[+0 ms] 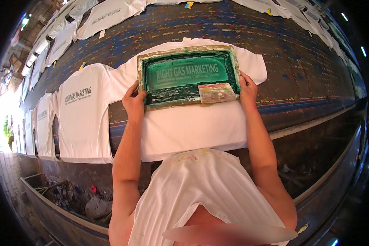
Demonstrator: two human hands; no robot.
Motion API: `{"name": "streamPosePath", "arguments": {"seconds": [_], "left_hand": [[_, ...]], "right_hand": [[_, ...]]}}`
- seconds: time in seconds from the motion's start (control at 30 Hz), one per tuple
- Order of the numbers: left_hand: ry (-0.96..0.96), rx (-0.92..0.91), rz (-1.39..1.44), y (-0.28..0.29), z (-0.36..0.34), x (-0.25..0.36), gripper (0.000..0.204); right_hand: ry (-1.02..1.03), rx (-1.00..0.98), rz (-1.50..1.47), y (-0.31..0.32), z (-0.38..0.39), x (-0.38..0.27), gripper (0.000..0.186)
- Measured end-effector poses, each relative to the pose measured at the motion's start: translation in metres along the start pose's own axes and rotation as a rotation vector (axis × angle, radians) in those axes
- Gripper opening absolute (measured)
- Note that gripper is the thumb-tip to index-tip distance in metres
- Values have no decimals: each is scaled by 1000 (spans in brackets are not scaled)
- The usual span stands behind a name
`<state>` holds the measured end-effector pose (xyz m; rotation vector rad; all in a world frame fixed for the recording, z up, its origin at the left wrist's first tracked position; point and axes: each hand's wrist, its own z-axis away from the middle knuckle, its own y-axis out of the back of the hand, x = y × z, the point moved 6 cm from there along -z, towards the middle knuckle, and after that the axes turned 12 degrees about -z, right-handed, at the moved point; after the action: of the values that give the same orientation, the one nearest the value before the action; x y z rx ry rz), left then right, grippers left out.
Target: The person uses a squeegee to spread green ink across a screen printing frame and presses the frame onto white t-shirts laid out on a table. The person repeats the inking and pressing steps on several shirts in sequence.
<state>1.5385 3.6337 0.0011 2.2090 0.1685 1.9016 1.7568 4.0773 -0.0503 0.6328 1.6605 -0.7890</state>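
Observation:
Between my hands lies a printing screen [168, 78], a wooden frame with green mesh and pale lettering, over a white T-shirt [192, 127] spread on the long table. Dark ink is pooled along the near inside edge of the frame. A squeegee [217, 93] with a translucent, paint-smeared blade rests in its near right corner. My left hand [134, 99] grips the frame's left side, fingers closed on the wood. On the opposite side, my right hand [248, 87] holds the frame's right edge the same way. Whether the screen touches the shirt cannot be told.
Printed white T-shirts [84, 119] lie in a row to the left. More shirts [106, 18] line the far side of the dark, paint-spotted table [307, 86]. Rags and scraps [98, 207] fill a trough below the near edge at left.

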Motion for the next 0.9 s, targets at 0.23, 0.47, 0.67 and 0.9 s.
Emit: {"name": "streamPosePath", "arguments": {"seconds": [0.23, 0.47, 0.67, 0.9], "left_hand": [[-28, -10, 30, 1, -6, -4, 62], [-27, -7, -6, 0, -8, -1, 63], [-32, -24, -25, -1, -10, 1, 64], [-53, -41, -111, 1, -12, 4, 63]], "right_hand": [[49, 2, 11, -1, -6, 6, 35], [58, 20, 52, -2, -2, 1, 36], [66, 17, 29, -4, 0, -3, 36], [62, 25, 54, -4, -1, -4, 37]]}}
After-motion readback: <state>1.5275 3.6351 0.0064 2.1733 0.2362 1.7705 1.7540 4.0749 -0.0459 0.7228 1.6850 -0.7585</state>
